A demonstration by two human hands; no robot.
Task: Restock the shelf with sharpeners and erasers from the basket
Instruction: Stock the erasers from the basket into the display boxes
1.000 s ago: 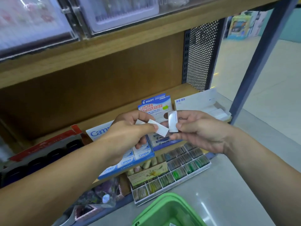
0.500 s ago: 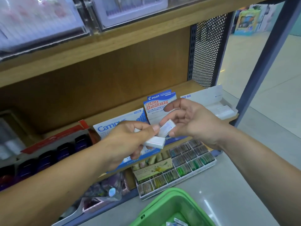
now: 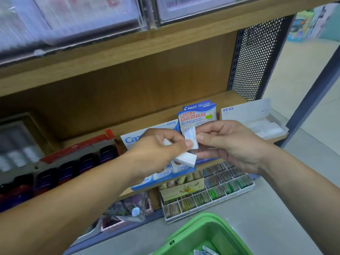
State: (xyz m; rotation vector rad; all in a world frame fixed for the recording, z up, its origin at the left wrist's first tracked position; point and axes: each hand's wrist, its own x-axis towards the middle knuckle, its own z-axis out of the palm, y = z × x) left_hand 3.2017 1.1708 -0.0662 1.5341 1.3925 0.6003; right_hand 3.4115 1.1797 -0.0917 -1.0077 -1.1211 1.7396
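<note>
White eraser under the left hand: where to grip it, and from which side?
Probably its free right end: the white eraser juts rightward out of the left hand, which covers the rest. Pinch its broad faces from the right, once the right hand releases the upright eraser.

I see the green plastic basket [image 3: 185, 230] cut off by the bottom edge, with most of its contents out of frame. The clear plastic cases [image 3: 82, 21] on the upper shelf are blurred. The left hand [image 3: 158, 150] covers much of the white block eraser [image 3: 185, 159] and part of the blue-and-white Campus display box [image 3: 128, 141]. Print on the small wrapped eraser [image 3: 190, 135] is unreadable.
</note>
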